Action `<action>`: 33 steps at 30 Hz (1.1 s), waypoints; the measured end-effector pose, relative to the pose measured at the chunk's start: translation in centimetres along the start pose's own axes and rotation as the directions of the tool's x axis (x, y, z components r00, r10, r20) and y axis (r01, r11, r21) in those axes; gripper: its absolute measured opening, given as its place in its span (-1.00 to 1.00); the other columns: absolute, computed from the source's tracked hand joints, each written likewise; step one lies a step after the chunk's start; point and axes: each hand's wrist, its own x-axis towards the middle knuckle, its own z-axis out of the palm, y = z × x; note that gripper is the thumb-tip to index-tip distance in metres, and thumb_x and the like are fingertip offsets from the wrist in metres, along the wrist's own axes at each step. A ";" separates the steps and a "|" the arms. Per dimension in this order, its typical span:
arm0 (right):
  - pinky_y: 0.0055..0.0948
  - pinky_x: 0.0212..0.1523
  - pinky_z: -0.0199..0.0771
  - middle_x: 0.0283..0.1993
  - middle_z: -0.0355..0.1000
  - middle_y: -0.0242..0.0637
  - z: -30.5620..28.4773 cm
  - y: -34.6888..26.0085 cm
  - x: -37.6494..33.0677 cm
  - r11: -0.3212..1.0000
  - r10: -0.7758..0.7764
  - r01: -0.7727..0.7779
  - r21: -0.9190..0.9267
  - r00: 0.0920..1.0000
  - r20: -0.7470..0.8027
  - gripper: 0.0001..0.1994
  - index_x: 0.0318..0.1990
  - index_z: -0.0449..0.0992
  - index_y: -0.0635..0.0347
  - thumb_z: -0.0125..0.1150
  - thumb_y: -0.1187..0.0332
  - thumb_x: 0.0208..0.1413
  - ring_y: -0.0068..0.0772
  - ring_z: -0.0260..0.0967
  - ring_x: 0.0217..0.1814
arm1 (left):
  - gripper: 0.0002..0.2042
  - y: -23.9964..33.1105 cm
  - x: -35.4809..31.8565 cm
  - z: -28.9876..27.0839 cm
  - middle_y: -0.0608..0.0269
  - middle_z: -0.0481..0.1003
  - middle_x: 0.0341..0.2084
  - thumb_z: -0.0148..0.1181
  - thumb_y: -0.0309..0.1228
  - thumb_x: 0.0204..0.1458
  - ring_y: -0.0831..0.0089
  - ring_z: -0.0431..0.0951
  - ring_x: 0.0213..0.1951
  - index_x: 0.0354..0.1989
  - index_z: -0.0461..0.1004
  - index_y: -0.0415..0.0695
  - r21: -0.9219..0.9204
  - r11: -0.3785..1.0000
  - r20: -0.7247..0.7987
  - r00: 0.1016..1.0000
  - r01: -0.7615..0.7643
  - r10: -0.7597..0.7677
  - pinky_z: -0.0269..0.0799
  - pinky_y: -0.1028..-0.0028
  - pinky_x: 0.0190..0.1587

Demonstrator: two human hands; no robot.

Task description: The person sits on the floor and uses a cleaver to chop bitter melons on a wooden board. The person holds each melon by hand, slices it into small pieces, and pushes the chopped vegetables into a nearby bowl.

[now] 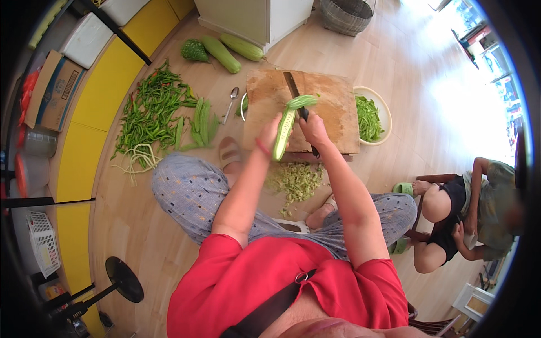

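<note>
At nine o'clock we see a heap of green peppers (147, 112) on the floor, with split gourd halves (202, 125) beside it and a spoon (230, 102) just right of those. Up at eleven lie three whole gourds (221, 52).

At the centre our left hand (268, 135) is clamped around the lower end of a long halved gourd (286, 125), holding it tilted above the near edge of the board (332, 107). Our right hand (313, 130) is wrapped tight on a knife (295, 93), its blade reaching toward twelve and touching the gourd's upper end.

The risk, as we judge it: the gourd is held in the air, not braced on the board, so a slip of the blade could run down toward our left fingers (wet flesh would make that likelier). Scrapings (296, 181) are strewn on the floor between our feet, just below the board, and could be slippery underfoot.

At two o'clock a pale bowl (386, 112) sits touching the board's right edge, holding cut green pieces (367, 117). A second bowl peeks from the board's left edge; we cannot tell what it holds. At four o'clock another person (468, 217) sits well apart.
</note>
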 end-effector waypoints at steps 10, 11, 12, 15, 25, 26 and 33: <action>-0.59 -0.76 0.12 -0.71 0.12 -0.49 -4.5 -3.5 -4.3 0.795 0.120 -0.336 0.505 0.903 0.411 -0.90 -0.44 0.25 0.20 -0.04 0.38 -0.01 -0.66 0.06 -0.77 | -0.74 -2.7 3.9 -2.5 0.27 0.39 -0.43 0.02 -0.32 -0.03 0.54 0.36 -0.39 -0.23 0.35 -0.23 0.261 0.944 -0.193 0.948 -0.200 0.254 0.29 0.52 -0.35; -0.59 -0.76 0.12 -0.71 0.13 -0.48 -5.0 -3.5 -4.7 0.790 0.092 -0.325 0.521 0.902 0.423 -0.90 -0.44 0.25 0.20 -0.04 0.37 -0.01 -0.66 0.07 -0.77 | -0.72 -2.7 4.1 -2.3 0.23 0.39 -0.41 0.00 -0.35 -0.04 0.51 0.37 -0.38 -0.20 0.33 -0.28 0.400 0.885 -0.254 0.899 -0.237 0.356 0.30 0.50 -0.32; -0.60 -0.77 0.12 -0.70 0.14 -0.47 -5.4 -3.3 -5.0 0.825 0.064 -0.277 0.492 0.912 0.406 -0.89 -0.46 0.25 0.20 -0.04 0.37 -0.01 -0.66 0.08 -0.77 | -0.66 -2.5 4.3 -2.3 0.19 0.40 -0.38 0.01 -0.41 -0.09 0.46 0.38 -0.36 -0.13 0.28 -0.32 0.512 0.834 -0.273 0.882 -0.204 0.383 0.31 0.49 -0.28; -0.60 -0.78 0.11 -0.71 0.15 -0.46 -8.6 -3.5 -7.6 0.812 0.009 -0.244 0.531 0.914 0.407 -0.88 -0.49 0.25 0.20 -0.04 0.37 -0.01 -0.66 0.09 -0.79 | -0.63 -2.5 4.6 -2.3 0.18 0.40 -0.38 0.05 -0.44 -0.14 0.46 0.39 -0.37 -0.11 0.29 -0.30 0.556 0.802 -0.232 0.885 -0.220 0.404 0.32 0.48 -0.29; -0.60 -0.80 0.11 -0.71 0.10 -0.49 -15.3 2.5 -11.3 0.306 0.288 -0.353 0.884 0.920 0.268 -0.90 -0.44 0.21 0.12 0.00 0.41 -0.01 -0.66 0.04 -0.78 | -0.39 0.9 8.0 2.1 -0.03 0.31 -0.15 0.27 -0.32 -0.29 0.09 0.30 -0.07 0.04 0.21 -0.12 0.975 -0.157 0.219 0.783 -0.156 0.583 0.23 0.26 -0.02; -0.60 -0.80 0.11 -0.70 0.09 -0.50 -15.7 3.1 -11.6 0.229 0.317 -0.323 0.918 0.917 0.244 -0.91 -0.40 0.20 0.11 -0.01 0.42 -0.01 -0.68 0.04 -0.77 | -0.36 0.5 8.8 2.6 -0.02 0.30 -0.18 0.29 -0.28 -0.30 0.07 0.28 -0.07 0.05 0.20 -0.09 0.952 -0.272 0.264 0.817 -0.137 0.513 0.21 0.25 -0.01; -0.52 -0.80 0.16 -0.69 0.14 -0.41 -16.8 5.0 -11.9 0.115 0.439 -0.197 0.974 0.889 0.128 -0.91 -0.50 0.21 0.14 -0.01 0.43 -0.06 -0.60 0.09 -0.78 | -0.29 -1.5 7.2 8.0 -0.02 0.25 -0.11 0.26 -0.17 -0.24 0.10 0.26 -0.04 0.13 0.10 -0.07 0.920 -0.345 0.361 0.751 -0.188 0.553 0.20 0.21 0.00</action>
